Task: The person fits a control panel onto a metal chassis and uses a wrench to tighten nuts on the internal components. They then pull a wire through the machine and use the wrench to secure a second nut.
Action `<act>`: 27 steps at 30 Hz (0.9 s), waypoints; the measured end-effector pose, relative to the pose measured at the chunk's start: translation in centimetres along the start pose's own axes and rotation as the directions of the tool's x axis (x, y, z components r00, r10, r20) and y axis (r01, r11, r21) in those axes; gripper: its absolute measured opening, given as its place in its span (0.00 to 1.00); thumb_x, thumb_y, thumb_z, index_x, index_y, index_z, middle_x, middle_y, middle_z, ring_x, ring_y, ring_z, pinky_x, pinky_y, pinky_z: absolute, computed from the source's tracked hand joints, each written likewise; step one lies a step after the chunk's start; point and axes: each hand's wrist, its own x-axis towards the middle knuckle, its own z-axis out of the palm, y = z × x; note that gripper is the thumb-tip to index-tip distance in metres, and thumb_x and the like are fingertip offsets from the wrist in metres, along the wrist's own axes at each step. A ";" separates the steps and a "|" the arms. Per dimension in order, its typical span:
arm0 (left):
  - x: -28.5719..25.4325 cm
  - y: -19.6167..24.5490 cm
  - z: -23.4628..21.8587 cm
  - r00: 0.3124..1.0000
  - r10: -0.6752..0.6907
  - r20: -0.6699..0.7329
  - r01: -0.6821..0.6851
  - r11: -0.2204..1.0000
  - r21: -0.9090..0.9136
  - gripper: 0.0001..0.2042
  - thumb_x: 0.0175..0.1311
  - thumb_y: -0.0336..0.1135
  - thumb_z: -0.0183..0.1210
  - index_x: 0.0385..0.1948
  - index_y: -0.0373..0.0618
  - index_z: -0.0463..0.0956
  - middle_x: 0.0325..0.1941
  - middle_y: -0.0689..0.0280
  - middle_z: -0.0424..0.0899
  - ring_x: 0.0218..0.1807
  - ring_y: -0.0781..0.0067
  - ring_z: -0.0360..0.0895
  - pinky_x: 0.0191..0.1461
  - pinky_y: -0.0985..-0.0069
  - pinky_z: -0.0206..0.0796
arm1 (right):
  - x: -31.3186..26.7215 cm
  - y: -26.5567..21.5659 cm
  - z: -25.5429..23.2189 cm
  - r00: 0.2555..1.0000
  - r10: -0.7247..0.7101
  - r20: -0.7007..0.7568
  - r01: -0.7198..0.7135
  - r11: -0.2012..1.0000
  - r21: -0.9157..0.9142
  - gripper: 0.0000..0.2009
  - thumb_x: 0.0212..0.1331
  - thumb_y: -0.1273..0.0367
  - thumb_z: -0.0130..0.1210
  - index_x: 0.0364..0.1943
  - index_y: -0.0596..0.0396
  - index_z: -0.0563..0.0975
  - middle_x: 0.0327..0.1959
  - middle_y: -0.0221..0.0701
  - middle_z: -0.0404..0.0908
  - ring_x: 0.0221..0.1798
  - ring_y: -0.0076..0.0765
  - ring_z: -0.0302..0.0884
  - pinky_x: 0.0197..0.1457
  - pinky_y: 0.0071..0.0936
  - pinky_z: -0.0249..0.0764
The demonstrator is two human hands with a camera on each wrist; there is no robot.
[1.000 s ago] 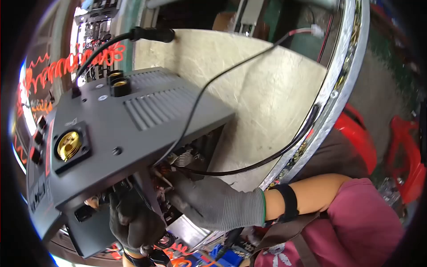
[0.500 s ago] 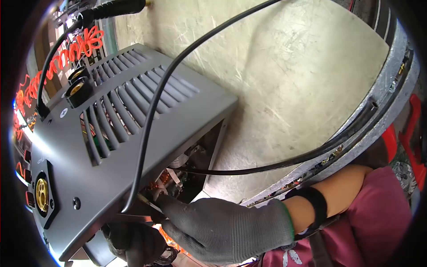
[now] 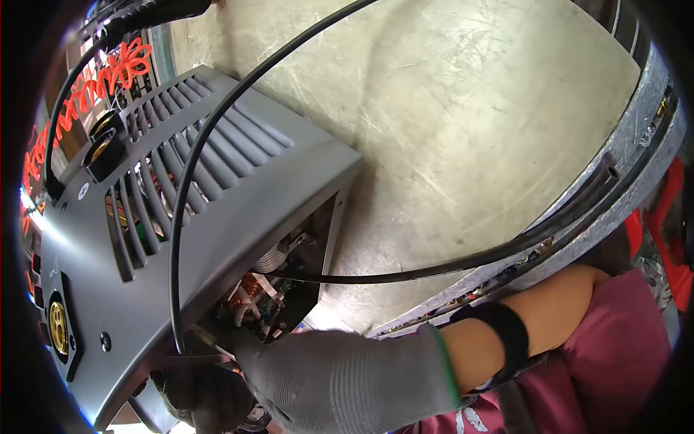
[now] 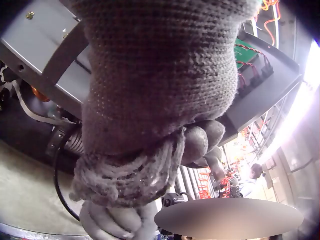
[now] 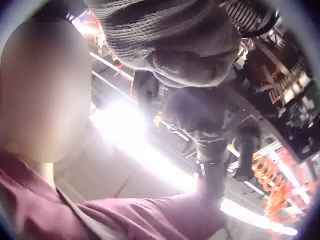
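Observation:
Both hands wear grey knit work gloves and meet at the open lower side of a grey slotted-cover machine housing (image 3: 238, 202). My right hand (image 3: 340, 376) reaches in from the right, its fingertips hidden at the housing's edge. Lower left, my left hand (image 3: 202, 398) lies partly beneath that edge, beside the right hand. Curled left fingers (image 4: 197, 145) show in the left wrist view; I cannot tell what either hand holds. A black cable (image 3: 189, 195) arches over the cover and drops to the edge near both hands. Copper-coloured parts (image 3: 249, 286) show inside the opening.
A pale scratched worktop (image 3: 470, 130) lies beside the housing, with a metal rim (image 3: 650, 116) at its right. Another black cable (image 3: 405, 276) runs from the opening across it. Coiled orange hoses (image 3: 123, 69) hang behind. A brass socket (image 3: 58, 327) sits on the housing.
The head view has shifted closer over the housing and hands. My right hand has moved toward the left hand, and its fingertips and the thin light piece at them have slipped from sight.

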 end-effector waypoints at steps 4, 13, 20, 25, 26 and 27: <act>-0.3 -0.1 0.2 1.000 -0.008 -0.008 0.008 1.000 0.000 0.12 0.74 0.43 0.32 0.34 0.53 0.65 0.03 0.70 0.64 0.02 0.77 0.58 0.06 0.80 0.48 | 1.0 -0.1 1.4 0.933 -0.077 0.351 0.233 0.873 -0.428 0.11 0.55 0.68 0.49 0.23 0.63 0.74 0.19 0.42 0.77 0.25 0.41 0.78 0.28 0.30 0.75; -0.2 0.2 1.2 1.000 -0.005 0.020 0.005 1.000 0.023 0.13 0.74 0.42 0.33 0.32 0.54 0.65 0.03 0.71 0.63 0.02 0.78 0.58 0.06 0.80 0.48 | -0.7 3.5 8.4 0.987 -0.115 -0.115 0.131 0.980 0.147 0.12 0.67 0.69 0.41 0.45 0.66 0.67 0.22 0.43 0.72 0.27 0.40 0.74 0.27 0.31 0.69; -0.4 0.4 2.3 0.999 -0.001 0.044 -0.001 0.999 0.051 0.13 0.74 0.42 0.33 0.31 0.54 0.65 0.03 0.71 0.62 0.02 0.79 0.59 0.05 0.81 0.48 | 0.3 3.8 5.6 0.946 0.049 0.319 -0.260 0.700 0.665 0.07 0.61 0.70 0.45 0.35 0.62 0.71 0.26 0.33 0.69 0.30 0.30 0.72 0.33 0.27 0.68; -1.0 0.7 2.5 0.997 0.038 0.061 -0.040 0.999 0.025 0.14 0.74 0.43 0.31 0.33 0.52 0.65 0.04 0.69 0.64 0.03 0.76 0.58 0.07 0.79 0.48 | -0.2 3.4 4.7 0.993 -0.073 0.092 0.079 0.995 -0.065 0.08 0.65 0.67 0.44 0.35 0.58 0.71 0.27 0.35 0.71 0.33 0.34 0.74 0.37 0.27 0.72; -1.3 0.6 2.4 0.995 0.066 0.070 -0.066 0.998 -0.009 0.16 0.74 0.45 0.28 0.35 0.49 0.64 0.05 0.67 0.67 0.03 0.74 0.57 0.08 0.77 0.47 | -0.5 5.2 7.5 0.970 -0.239 -0.033 0.225 0.946 -0.232 0.11 0.66 0.66 0.44 0.39 0.61 0.72 0.33 0.37 0.76 0.37 0.36 0.76 0.43 0.26 0.74; -1.4 0.4 2.9 0.994 0.083 0.077 -0.082 0.997 -0.010 0.16 0.74 0.45 0.28 0.35 0.49 0.64 0.05 0.67 0.67 0.03 0.74 0.57 0.08 0.77 0.47 | -0.5 5.8 8.3 0.970 -0.243 -0.017 0.232 0.943 -0.239 0.11 0.66 0.66 0.44 0.39 0.61 0.72 0.33 0.37 0.76 0.37 0.36 0.76 0.43 0.26 0.74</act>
